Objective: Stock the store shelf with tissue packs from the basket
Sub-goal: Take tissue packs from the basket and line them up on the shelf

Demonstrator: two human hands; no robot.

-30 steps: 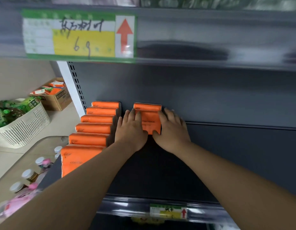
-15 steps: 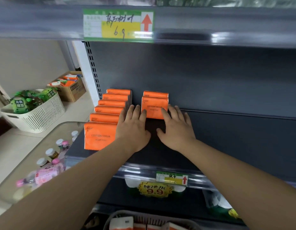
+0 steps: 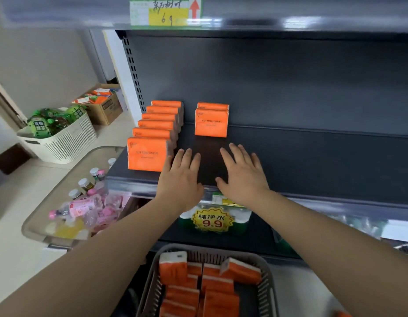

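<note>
On the dark shelf a row of several orange tissue packs stands at the left. A second, shorter row of two orange packs stands to its right. My left hand and my right hand hover flat over the shelf's front edge, fingers straight, holding nothing, a little in front of the short row. Below, a grey basket holds several orange-and-white tissue packs.
A white basket of green packets and a cardboard box sit on the floor at left. A clear tray of bottles juts out below the shelf's left end. A yellow 9.9 price sign hangs on the lower shelf.
Both hands have let go of the front pack in the short row and drawn back toward the shelf's front edge. The view has tilted down, bringing the grey basket into sight.
</note>
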